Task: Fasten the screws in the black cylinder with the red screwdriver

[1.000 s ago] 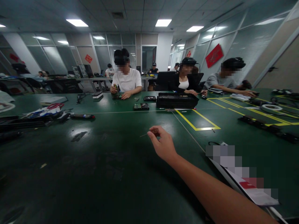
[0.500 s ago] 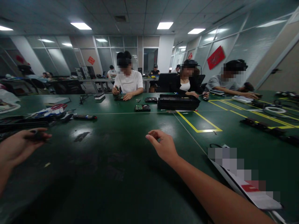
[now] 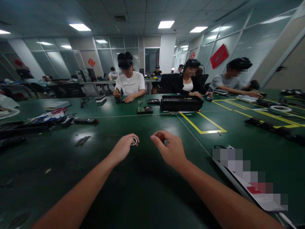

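Note:
My left hand [image 3: 124, 148] is closed around a small white ring [image 3: 134, 141], which shows between thumb and fingers. To its right, a short gap away, my right hand [image 3: 169, 148] is curled with thumb and fingers round a small brownish thing [image 3: 160, 136], too small to name. Both hands are above the middle of the green table [image 3: 133, 197]. Beyond them lies a circuit board [image 3: 144, 110] with green and black parts.
A long black case [image 3: 181, 103] stands past my right hand. A dark cylindrical tool [image 3: 85, 121] and red-handled scissors [image 3: 59, 110] lie at the left. A white panel [image 3: 267, 200] is at the right. Several people sit opposite.
My left hand has moved right from the left edge, close to my right hand; a white ring now shows in it. The dark object it held before is no longer seen there. My right hand has barely moved.

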Demonstrator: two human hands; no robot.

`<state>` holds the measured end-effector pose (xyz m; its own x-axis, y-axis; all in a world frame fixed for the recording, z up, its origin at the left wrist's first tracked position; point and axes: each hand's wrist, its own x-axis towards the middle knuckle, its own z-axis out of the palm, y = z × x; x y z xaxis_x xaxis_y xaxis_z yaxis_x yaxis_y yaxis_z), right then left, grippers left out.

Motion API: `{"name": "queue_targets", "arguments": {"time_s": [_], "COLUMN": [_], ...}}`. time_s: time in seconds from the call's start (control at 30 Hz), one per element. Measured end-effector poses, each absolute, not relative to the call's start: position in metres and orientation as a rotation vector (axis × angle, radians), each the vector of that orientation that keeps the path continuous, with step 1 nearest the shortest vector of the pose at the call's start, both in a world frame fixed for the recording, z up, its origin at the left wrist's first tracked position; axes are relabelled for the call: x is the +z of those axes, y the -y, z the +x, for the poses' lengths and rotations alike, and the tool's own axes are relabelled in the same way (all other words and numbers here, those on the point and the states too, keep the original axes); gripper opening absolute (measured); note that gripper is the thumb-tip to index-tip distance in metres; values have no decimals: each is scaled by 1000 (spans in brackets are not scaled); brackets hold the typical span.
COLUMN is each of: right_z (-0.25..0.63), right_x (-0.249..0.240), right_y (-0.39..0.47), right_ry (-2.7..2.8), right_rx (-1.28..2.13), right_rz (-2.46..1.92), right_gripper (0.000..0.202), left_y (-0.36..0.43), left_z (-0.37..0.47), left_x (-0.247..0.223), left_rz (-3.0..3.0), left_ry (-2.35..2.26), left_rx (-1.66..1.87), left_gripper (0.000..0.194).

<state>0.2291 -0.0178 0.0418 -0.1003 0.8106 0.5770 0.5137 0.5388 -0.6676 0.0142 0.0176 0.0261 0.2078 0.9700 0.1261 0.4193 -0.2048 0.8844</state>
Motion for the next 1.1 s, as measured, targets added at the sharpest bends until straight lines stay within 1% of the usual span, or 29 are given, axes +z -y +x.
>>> {"name": "queue_targets", "arguments": {"time_s": [0.1, 0.2, 0.27, 0.4, 0.53, 0.7, 0.83, 1.1], "right_z": [227, 223, 220, 210, 202, 212, 225, 229], "right_x": [44, 41, 35, 15, 0, -3, 0, 2], "right_y": [19, 16, 12, 4, 0, -7, -11, -9], "right_ry": [1735, 1643, 1562, 1357, 1121, 1047, 1023, 1209], "right_rx": [383, 506, 636, 947, 1222, 1197, 1238, 1071], "right_rz": [-1090, -1119, -1114, -1050, -1076, -979, -860, -888], "right_gripper": [24, 27, 29, 30, 31, 29, 32, 27], "left_y": [-11, -4, -2, -2, -5, -4, -2, -3], "left_z": [23, 19, 16, 14, 14, 15, 18, 17], "left_x": [17, 11, 7, -3, -8, -2, 0, -4], "left_rz": [1876, 1914, 1969, 2037, 2029, 2027, 2074, 2055], "left_ry": [-1306, -1318, -1346, -1438, -1451, -1419, -1375, -1411], "left_rx": [840, 797, 773, 736, 728, 741, 790, 846], "left_gripper": [27, 24, 18, 29, 20, 21, 20, 29]}}
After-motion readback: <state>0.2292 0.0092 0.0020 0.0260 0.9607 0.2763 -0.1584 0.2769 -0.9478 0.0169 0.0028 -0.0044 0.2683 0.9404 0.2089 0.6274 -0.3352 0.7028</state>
